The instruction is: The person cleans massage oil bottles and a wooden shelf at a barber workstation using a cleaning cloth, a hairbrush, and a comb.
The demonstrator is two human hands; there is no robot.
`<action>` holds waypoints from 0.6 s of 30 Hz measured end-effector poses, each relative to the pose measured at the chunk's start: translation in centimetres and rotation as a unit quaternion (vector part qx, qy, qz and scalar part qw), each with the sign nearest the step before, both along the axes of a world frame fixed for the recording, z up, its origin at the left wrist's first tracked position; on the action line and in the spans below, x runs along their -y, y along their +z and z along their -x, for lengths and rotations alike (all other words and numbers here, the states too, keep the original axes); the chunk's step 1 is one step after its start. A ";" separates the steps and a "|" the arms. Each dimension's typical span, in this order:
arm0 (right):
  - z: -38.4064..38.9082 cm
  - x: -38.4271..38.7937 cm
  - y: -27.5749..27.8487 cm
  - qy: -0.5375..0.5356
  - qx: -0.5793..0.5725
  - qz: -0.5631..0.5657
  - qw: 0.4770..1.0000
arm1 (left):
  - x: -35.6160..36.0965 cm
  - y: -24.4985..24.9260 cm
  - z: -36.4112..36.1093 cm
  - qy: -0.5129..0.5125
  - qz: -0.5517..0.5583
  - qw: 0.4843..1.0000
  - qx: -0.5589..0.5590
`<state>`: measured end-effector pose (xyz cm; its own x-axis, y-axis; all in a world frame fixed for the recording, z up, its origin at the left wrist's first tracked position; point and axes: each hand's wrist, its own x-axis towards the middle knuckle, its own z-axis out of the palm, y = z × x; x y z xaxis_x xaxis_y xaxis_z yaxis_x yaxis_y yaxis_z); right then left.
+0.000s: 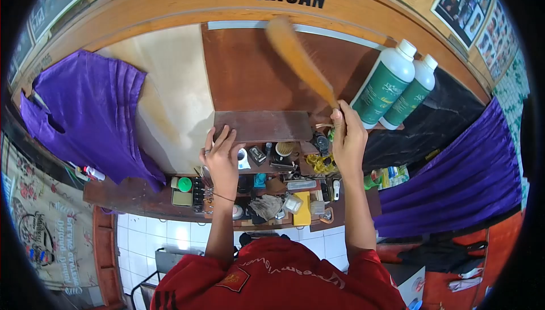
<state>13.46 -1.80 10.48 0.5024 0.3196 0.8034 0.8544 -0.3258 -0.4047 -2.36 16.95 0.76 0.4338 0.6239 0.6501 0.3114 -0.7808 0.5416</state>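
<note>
My right hand (349, 134) is closed around the narrow end of a long, curved orange-brown brush (301, 55). The brush slants up and left in front of the brown back panel (238, 72), and its far end is smeared by motion. With fingers spread, my left hand (221, 157) is at the left end of a small dark-brown upper shelf (261, 125), fingertips right at its edge. Between my hands, below that shelf, stand a round shaving brush (284, 149), a small black box (257, 154) and a crumpled yellow item (322, 163).
Two white bottles with green labels, a larger one (386, 86) and a smaller one (411, 94), stand right of my right hand. A cluttered lower counter (125, 192) holds a green-lidded jar (184, 184) and a yellow box (302, 208). Purple cloths (91, 106) hang on both sides.
</note>
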 end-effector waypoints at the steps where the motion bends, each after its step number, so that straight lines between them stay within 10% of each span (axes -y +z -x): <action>1: 0.3 0.2 -0.5 -0.023 -0.008 -0.008 1.000 | -0.1 -0.1 0.0 0.003 0.006 1.000 0.001; 8: 4.1 2.0 -8.2 0.032 -0.158 0.039 0.986 | -0.4 -0.4 0.0 0.003 0.013 1.000 -0.012; 13: 5.0 1.4 -3.9 0.031 -0.299 -0.162 0.940 | -0.7 -0.5 -0.2 -0.027 0.018 0.999 0.022; 18: 2.9 2.2 -8.6 0.098 -0.194 -0.003 0.976 | -0.6 -0.5 -0.2 -0.028 -0.009 0.999 0.028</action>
<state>10.53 -4.01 1.88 0.6988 0.4355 0.5675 0.6826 -0.1686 -0.7111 -2.14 17.57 0.22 0.4314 0.5866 0.6854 0.2362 -0.8067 0.5417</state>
